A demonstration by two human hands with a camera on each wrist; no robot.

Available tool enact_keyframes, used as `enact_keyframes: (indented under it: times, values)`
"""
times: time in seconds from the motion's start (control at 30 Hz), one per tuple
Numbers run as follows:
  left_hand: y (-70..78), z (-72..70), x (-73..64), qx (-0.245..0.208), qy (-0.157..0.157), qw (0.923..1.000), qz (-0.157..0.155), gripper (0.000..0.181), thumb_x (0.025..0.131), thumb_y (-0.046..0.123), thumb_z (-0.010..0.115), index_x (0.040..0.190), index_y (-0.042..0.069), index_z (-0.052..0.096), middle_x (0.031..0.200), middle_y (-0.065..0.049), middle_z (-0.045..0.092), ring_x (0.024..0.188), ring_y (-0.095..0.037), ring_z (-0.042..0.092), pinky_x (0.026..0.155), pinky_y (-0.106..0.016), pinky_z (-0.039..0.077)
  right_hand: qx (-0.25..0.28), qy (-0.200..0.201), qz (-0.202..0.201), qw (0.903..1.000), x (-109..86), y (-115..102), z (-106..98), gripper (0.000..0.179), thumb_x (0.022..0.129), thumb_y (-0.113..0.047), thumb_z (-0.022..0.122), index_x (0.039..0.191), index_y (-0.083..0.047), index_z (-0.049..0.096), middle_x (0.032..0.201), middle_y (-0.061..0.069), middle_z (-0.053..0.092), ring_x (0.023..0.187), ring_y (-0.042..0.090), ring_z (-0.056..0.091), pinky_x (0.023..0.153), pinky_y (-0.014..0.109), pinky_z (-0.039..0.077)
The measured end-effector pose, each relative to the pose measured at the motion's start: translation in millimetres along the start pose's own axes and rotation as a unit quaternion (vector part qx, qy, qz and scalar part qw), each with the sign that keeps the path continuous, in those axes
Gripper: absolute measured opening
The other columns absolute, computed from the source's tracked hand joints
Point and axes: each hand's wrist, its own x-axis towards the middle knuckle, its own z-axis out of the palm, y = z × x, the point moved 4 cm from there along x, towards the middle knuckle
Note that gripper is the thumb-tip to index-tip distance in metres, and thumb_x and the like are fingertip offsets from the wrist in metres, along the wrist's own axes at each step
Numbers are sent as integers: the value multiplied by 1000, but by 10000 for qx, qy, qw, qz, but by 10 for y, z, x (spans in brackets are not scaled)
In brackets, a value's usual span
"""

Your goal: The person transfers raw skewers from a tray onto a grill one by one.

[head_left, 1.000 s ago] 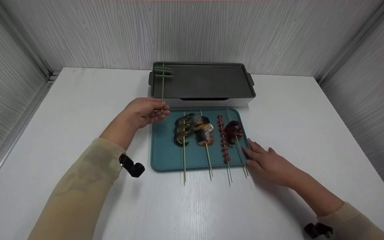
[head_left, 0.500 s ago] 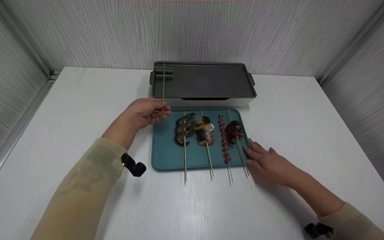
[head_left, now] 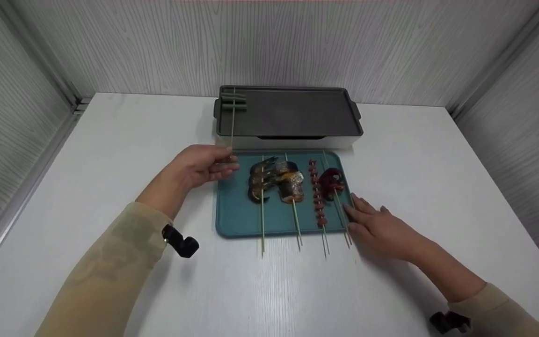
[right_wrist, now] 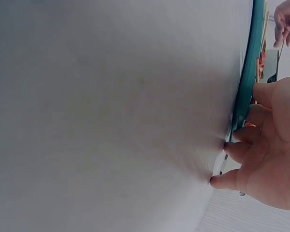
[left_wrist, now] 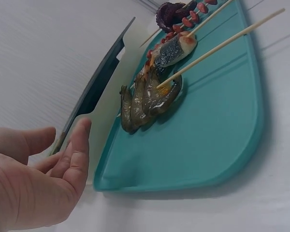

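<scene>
A skewer of green vegetable pieces [head_left: 234,107] lies on the left end of the dark griddle [head_left: 297,112], its bare stick reaching forward over the edge. At that stick's front end is my left hand [head_left: 206,164], thumb and fingers parted; the left wrist view shows a gap between thumb and fingers. My right hand [head_left: 382,231] touches the right edge of the teal tray [head_left: 236,224] with fairly straight fingers. On the tray lie a shrimp skewer [head_left: 261,180], a fish-chunk skewer [head_left: 292,185], a skewer of small red pieces [head_left: 317,196] and a dark red octopus-like skewer [head_left: 331,180].
The griddle sits on a white base [head_left: 246,142] right behind the tray. Several skewer sticks jut past the tray's front edge. A white table [head_left: 157,290] carries everything, with pale wood-grain panels [head_left: 279,42] at the back and sides.
My left hand has let go of the green skewer's stick and dropped slightly toward me, fingers parting. The green skewer stays on the griddle. My right hand keeps its place at the tray.
</scene>
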Motion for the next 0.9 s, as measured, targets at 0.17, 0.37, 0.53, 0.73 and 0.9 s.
enact_keyframes:
  times: [0.17,0.37,0.53,0.73,0.9]
  values:
    - [-57,-11,-162,147,-152,9998,43,53,112,19,57,157,-5,43,124,-11,66,96,-13,76,91,-26,60,22,-22,-33,10000,-14,-9,-15,62,115,-42,46,163,-4,38,173,19,23,157,41,28,118,75,22]
    - [-144,-23,-406,168,-294,9994,35,53,112,18,57,157,-6,43,119,-10,70,99,-15,76,93,-29,60,7,-91,44,9999,1,-11,-15,62,115,-41,47,164,-5,38,174,17,21,158,39,25,119,75,21]
    - [-250,-9,-594,207,-419,9989,36,52,111,19,60,153,-8,47,116,-11,73,101,-19,77,95,-33,60,-2,-132,63,9999,9,-14,-13,62,115,-41,46,164,-4,37,174,19,21,158,41,26,119,75,21]
    - [-413,39,-780,246,-674,9974,-2,51,110,19,63,151,-9,50,120,-15,73,104,-21,77,95,-33,60,37,-144,76,9999,17,-17,-7,62,115,-42,46,164,-5,37,174,19,21,157,42,26,120,75,20]
    - [-560,88,-913,237,-784,9966,-111,56,107,20,68,152,-7,49,119,-16,74,102,-22,78,91,-33,61,43,-105,44,9999,11,-4,0,62,115,-42,46,164,-5,37,174,19,21,158,41,26,119,75,21]
